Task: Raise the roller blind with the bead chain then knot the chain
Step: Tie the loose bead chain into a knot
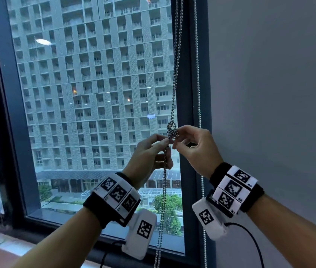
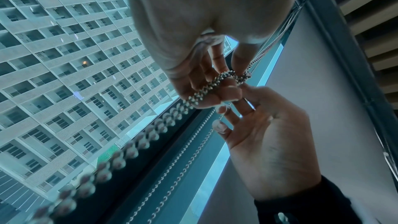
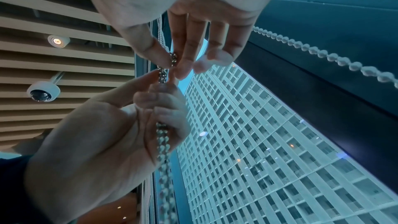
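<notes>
I hold both arms up, wrists close together. My left hand (image 1: 149, 153) curls its fingers round the bead chain (image 1: 165, 171). My right hand (image 1: 193, 146) pinches the knot (image 1: 172, 129) with thumb and finger, just beside the left.

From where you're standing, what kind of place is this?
Probably a room high up in a city building. A big window looks out on a tall apartment block, and a slatted ceiling carries a dome camera.
</notes>
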